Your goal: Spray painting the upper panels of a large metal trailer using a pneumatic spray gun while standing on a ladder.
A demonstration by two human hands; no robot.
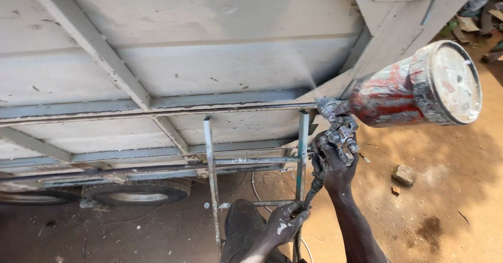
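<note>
Metal spray gun point(340, 129), gripped closed in the right hand point(335, 166), points toward 10 o'clock at the grey panel point(209, 58); left hand point(283, 222) clasps the air hose point(313, 187) at 7 o'clock.

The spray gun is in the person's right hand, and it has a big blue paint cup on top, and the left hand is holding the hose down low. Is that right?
Nearly. The head view shows the paint cup on the spray gun is silvery metal smeared with red paint, not blue. The rest holds: the right hand grips the gun, and the left hand holds the hose lower down.
</note>
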